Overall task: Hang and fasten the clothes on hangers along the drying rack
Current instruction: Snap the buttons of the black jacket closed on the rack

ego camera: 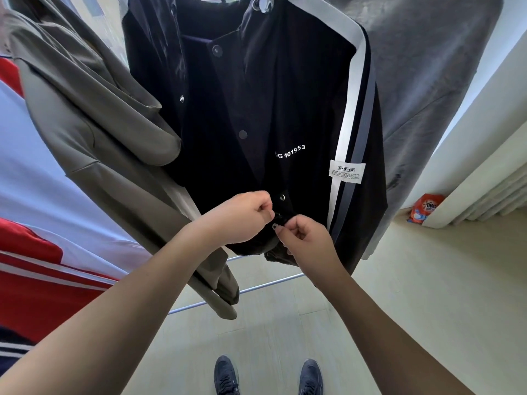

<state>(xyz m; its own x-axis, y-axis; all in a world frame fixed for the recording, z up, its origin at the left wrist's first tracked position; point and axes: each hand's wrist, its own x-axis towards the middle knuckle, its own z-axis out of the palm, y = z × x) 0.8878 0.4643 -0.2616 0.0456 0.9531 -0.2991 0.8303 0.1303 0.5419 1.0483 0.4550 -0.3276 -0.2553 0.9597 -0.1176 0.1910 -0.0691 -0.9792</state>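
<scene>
Both hands work at the lower front of a black jacket [256, 115] that hangs from above in the middle of the view. Left hand [242, 219] is curled almost to a fist, thumb and forefinger pinched on the jacket's left front edge just below an unfastened snap [282, 197]. Right hand [306, 238] is likewise closed in a pinch, fingertips gripping the opposite edge beside a small metal snap [274, 226]; the two hands sit just apart, the edges between them nearly meeting. Higher up the placket, more snaps [242, 134] show along the open front. White print reads "101953" on the chest, a white label [347, 171] is sewn near white and grey stripes running down the sleeve [350, 132]. An olive garment [94, 129] hangs just beside the jacket on the left, touching it, and a grey garment [427, 67] hangs behind on the right. Thin metal rack bars [268, 285] cross below the hem. A red, white and blue cloth [37, 252] fills the left edge. On the floor, an orange packet [426, 208] lies by the wall, and two dark shoes [226, 376] show at the bottom.
</scene>
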